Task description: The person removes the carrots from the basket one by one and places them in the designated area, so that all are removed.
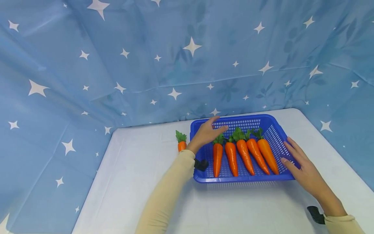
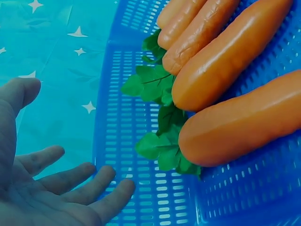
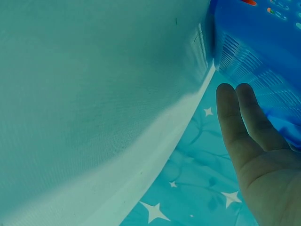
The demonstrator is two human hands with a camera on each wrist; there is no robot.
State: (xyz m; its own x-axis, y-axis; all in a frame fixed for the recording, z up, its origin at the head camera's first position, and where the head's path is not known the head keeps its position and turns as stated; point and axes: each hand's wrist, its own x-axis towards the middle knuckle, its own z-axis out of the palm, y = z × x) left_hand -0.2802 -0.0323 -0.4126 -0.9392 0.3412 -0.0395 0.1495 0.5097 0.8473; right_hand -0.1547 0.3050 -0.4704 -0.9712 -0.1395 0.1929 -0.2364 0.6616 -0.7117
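Several orange carrots (image 1: 231, 159) with green leafy tops lie side by side in a blue plastic basket (image 1: 236, 179); their leaves point to the far side. Over the basket's left part is my left hand (image 1: 206, 131), fingers spread and nothing held. The left wrist view has that hand (image 2: 61, 193) beside the leaves (image 2: 157, 146), palm showing. My right hand (image 1: 304, 169) is at the basket's right side, thumb by the rim and fingers extended along the outer wall. From the right wrist, two straight fingers (image 3: 230, 113) appear next to the slotted wall (image 3: 254, 70).
Left of the basket, another carrot (image 1: 182, 146) lies on the white table (image 1: 140, 162), partly hidden behind my left forearm. A blue cloth with white stars (image 1: 175, 65) hangs behind and around the table. The table's right edge runs beyond my right hand.
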